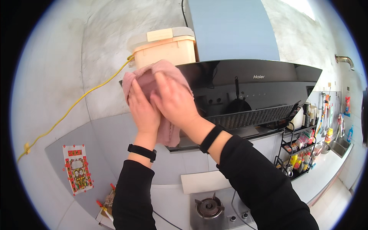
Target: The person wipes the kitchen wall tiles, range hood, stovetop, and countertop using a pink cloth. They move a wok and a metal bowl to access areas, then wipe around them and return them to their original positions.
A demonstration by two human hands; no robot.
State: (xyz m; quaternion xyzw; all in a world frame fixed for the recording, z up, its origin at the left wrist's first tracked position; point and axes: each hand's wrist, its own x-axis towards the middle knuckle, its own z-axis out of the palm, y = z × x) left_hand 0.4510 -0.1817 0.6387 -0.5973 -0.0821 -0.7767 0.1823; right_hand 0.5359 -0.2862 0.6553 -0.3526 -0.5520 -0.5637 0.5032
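A pink towelling cloth [169,133] is draped over the left end of a black glass range hood [227,74] and hides that corner. My left hand [143,113] holds the cloth, fingers pointing up along its left side. Just to the right, my right hand [176,100] lies against the same cloth, its fingertips slightly blurred. The two hands nearly meet at the thumbs. Directly above them, a cream plastic box [166,53] with a clear, latched lid rests at the top of the hood.
Below is a steel gas hob [201,221] with a burner [210,205]. A black rack [299,152] of bottles and packets stands on the right-hand counter, before the sink [339,146]. A yellow cable [95,87] runs along the left wall above a printed poster [77,169].
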